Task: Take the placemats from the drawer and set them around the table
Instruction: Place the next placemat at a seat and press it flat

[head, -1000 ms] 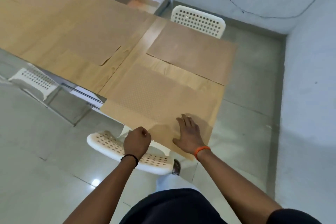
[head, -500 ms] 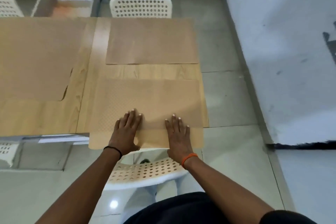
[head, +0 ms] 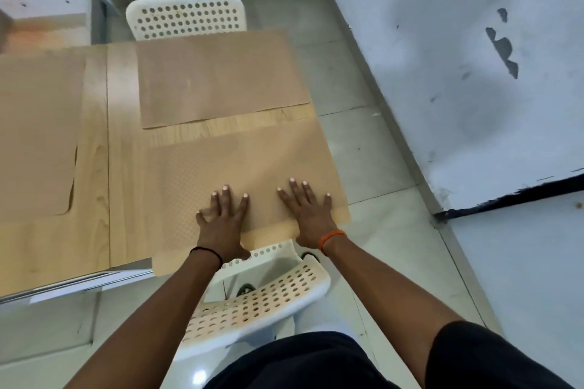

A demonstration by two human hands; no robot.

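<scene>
A tan dotted placemat point(head: 240, 164) lies on the near right end of the wooden table point(head: 96, 167), its near edge hanging over the table's edge. My left hand point(head: 224, 224) and my right hand point(head: 308, 215) both press flat on its near part, fingers spread. A second, browner placemat point(head: 221, 73) lies across the table at the far side. A third placemat point(head: 34, 136) covers the table's left part. The open drawer point(head: 47, 25) shows at the far left, its inside mostly hidden.
A white perforated chair point(head: 256, 300) stands right below my hands at the table's near edge. Another white chair point(head: 186, 16) is tucked in at the far side. A grey wall point(head: 458, 57) runs close along the right, with tiled floor between.
My left hand went from a curled fist at the mat's edge to lying flat on the mat. The view swung round to face the table end squarely; both hands now press further up the mat.
</scene>
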